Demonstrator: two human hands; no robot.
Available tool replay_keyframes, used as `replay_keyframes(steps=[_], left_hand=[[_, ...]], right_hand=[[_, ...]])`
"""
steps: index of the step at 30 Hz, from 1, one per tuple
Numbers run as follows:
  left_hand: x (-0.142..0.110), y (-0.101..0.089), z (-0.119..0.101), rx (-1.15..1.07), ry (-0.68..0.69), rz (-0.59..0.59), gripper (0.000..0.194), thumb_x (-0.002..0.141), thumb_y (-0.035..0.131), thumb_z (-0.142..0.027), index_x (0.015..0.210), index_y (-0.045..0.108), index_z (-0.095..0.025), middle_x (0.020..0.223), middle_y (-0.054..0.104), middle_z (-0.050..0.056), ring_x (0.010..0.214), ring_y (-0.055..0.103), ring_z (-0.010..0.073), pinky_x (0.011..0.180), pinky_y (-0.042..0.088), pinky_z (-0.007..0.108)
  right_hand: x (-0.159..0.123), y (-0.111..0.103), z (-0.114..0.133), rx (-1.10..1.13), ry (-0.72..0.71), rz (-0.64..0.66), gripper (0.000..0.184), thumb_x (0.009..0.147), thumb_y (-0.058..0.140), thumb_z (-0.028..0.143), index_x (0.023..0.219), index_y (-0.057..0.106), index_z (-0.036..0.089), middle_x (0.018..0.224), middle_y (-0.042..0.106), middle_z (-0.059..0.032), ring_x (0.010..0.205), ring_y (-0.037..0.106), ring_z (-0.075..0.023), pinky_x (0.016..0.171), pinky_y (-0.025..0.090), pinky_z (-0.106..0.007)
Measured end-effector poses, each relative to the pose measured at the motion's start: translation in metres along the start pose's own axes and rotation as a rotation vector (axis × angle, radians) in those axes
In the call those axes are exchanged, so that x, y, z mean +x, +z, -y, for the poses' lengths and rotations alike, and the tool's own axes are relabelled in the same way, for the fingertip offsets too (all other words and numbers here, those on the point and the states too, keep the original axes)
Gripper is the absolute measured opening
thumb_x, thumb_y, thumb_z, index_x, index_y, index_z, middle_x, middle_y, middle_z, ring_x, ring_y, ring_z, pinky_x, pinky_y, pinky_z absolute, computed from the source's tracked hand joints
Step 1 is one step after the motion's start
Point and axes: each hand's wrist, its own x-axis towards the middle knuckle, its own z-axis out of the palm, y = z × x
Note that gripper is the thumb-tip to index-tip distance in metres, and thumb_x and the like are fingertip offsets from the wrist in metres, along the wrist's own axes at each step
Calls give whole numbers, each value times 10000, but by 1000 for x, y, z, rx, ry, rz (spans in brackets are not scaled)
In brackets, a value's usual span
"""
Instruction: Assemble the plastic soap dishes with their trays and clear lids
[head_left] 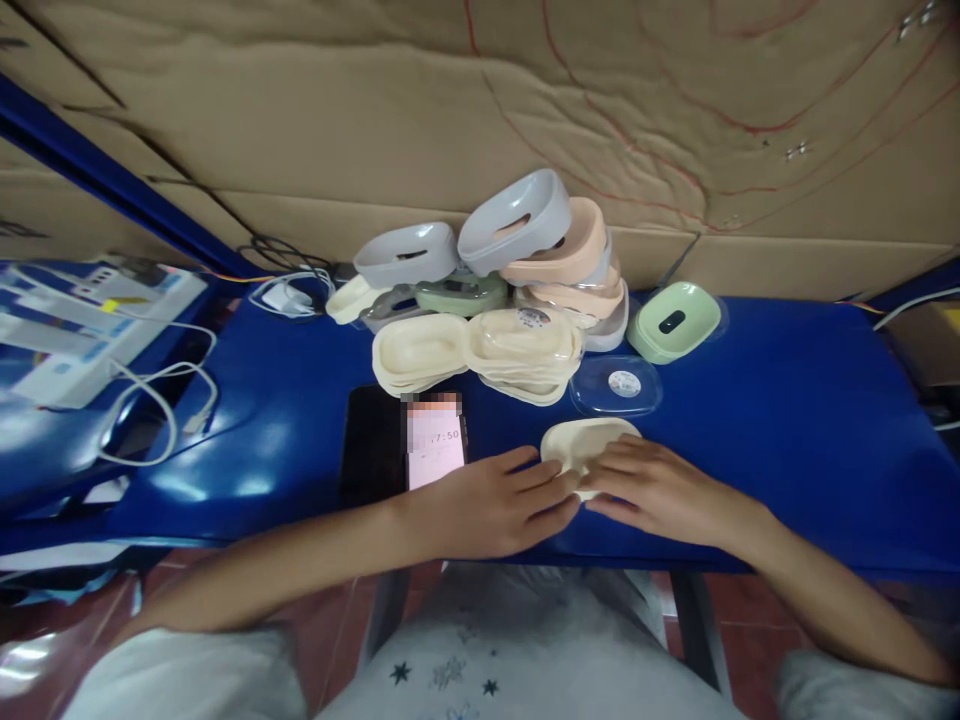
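Note:
An oval cream soap dish (577, 445) lies at the front of the blue table, partly covered by my fingers. My left hand (517, 505) grips its near left edge, the thumb reaching over the side and the fingers closed against it. On its right side my right hand (649, 490) is closed around the rim, its fingertips meeting those of my left hand. Just behind the dish lies a clear oval plastic lid (619, 385) with a round sticker. A green soap dish (673, 322) with a dark slot stands farther back on the right.
Two stacks of cream dishes (420, 350) stand behind my hands. Grey dishes (514, 222) and peach dishes (562, 255) are piled against the cardboard wall (337, 120). A lit phone (436, 445) lies left of my hands. White power strips (97, 340) and cables occupy the far left.

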Motion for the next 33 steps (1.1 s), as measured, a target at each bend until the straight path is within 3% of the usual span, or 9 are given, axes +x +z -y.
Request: replay_keyframes(steps=[3,6,12,16,23,26,28,31,33], left_hand=[[-2,15,-2,-68,-54,54,253,1041,695,-169,1289,726,-133,1224,779,154,1160,733,255,974,590,405],[-9,19,5,-149,-88,68,210,1030,700,-134,1237,728,-152,1140,783,115,1106,733,248,1004,569,414],[-17,12,12,-192,-90,57,184,1039,656,-75,1165,731,-185,1067,785,80,1018,717,222,954,547,375],[-18,13,8,-160,-50,74,150,1049,655,-87,1162,728,-153,1043,775,75,979,714,218,900,542,374],[-17,17,11,-75,-44,90,148,1055,627,-69,1122,723,-159,1001,756,57,915,697,194,873,554,357],[-17,16,14,-41,-37,-11,151,1034,665,-87,1153,715,-166,1043,759,64,949,706,198,900,580,358],[-17,15,14,-28,-65,-164,185,1012,714,-134,1182,698,-205,1103,757,53,1008,705,199,965,592,369],[-19,12,12,-27,-129,-365,228,967,807,-272,1150,673,-280,1157,743,16,1113,693,198,1089,579,402],[-19,10,11,-16,-145,-368,251,958,827,-341,1154,673,-308,1200,741,4,1183,685,196,1128,570,408]], right_hand=[[5,1,-8,5,-30,-30,257,1113,534,338,1151,769,436,1066,830,49,994,782,-222,911,656,-426],[-5,-11,-36,-125,91,-233,417,1101,477,264,1352,708,503,1321,799,56,1206,761,-246,1004,630,-485],[-32,-16,-115,-472,449,-471,597,1056,531,228,1650,483,272,1713,491,-162,1557,500,-405,1165,452,-665],[-36,-13,-133,-481,496,-493,462,1073,604,373,1520,630,259,1544,671,-154,1434,613,-386,1158,439,-619],[-34,-23,-88,-592,391,-674,515,1078,627,434,1574,598,302,1343,783,-140,1176,747,-390,1037,510,-579],[-29,-20,-53,-687,203,-624,713,1042,728,390,1687,424,400,1248,809,-65,1055,772,-319,974,536,-515],[-23,-14,-28,-695,37,-599,758,1017,782,329,1691,435,331,1136,819,-42,967,759,-249,907,525,-444],[-11,-1,5,-598,-107,-465,545,1029,755,220,1547,600,150,1098,815,-59,977,707,-203,857,488,-396],[-2,8,20,-522,-146,-363,369,1048,708,178,1409,687,102,1121,814,-83,1009,680,-209,841,472,-396]])
